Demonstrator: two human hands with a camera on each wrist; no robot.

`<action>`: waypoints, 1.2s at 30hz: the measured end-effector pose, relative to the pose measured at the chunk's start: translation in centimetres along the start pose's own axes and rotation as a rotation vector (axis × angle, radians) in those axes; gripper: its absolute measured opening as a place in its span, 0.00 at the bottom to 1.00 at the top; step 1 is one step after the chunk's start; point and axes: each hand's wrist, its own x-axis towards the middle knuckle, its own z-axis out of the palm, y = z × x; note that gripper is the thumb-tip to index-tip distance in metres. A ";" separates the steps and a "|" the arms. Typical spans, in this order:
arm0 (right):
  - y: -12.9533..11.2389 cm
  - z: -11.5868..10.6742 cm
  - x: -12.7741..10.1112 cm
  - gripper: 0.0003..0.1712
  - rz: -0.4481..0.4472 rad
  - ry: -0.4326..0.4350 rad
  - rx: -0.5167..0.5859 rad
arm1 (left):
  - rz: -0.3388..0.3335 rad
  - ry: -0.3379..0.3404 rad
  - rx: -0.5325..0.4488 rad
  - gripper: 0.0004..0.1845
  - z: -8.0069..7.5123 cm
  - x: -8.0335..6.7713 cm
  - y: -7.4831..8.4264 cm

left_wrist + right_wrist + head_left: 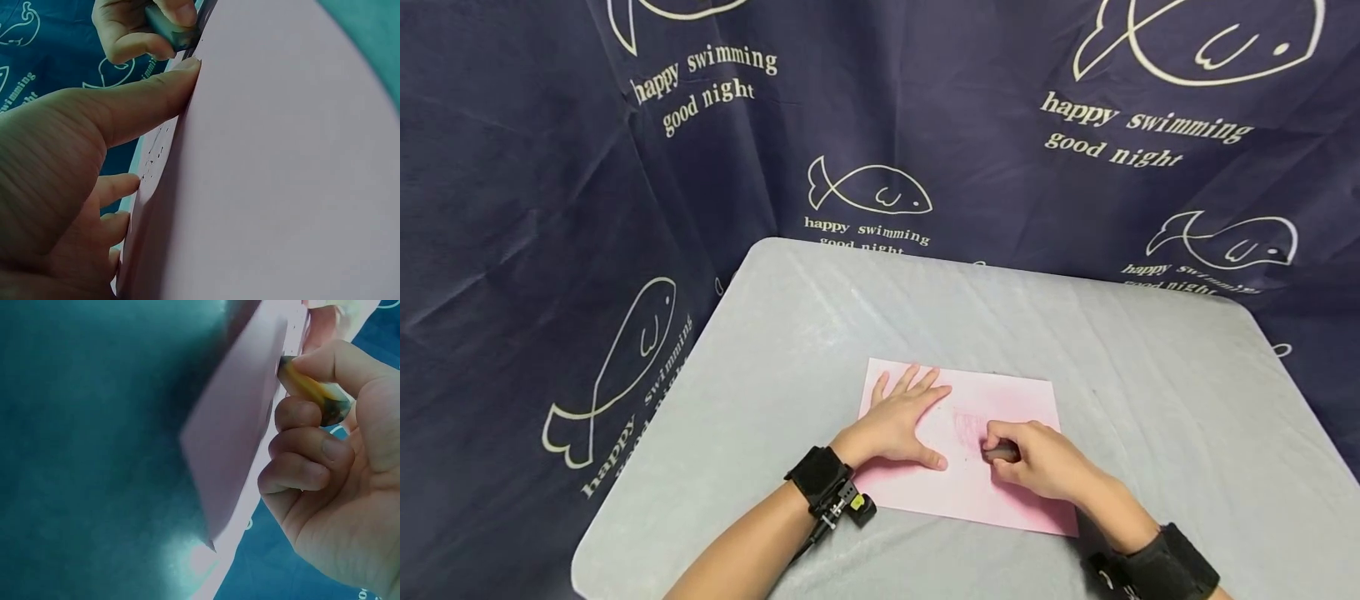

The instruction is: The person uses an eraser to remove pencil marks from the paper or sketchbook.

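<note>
right hand [1045, 462] pinched a short crayon [1002, 453], tip on the pink paper [1000, 500] near its middle | left hand [898, 421] spread flat, pressing the paper's left part | paper lay on the grey table [1150, 375] | risk: sheet may skid or crease if the flat hand eased off

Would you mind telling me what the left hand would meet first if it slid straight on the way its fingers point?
Probably nothing: the left hand lies flat on the pink paper, fingers pointing toward its far edge, with only bare table beyond.
</note>
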 end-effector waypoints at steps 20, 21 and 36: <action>-1.6 1.3 2.1 0.15 -0.113 -0.002 -0.065 | -0.010 0.002 0.016 0.63 0.1 0.4 0.0; -1.5 1.2 1.9 0.15 -0.104 0.005 -0.058 | -0.010 0.002 0.017 0.63 0.1 0.3 0.0; -0.4 -0.3 -0.2 0.18 0.024 -0.037 -0.087 | -0.014 -0.001 0.010 0.63 0.1 0.1 -0.1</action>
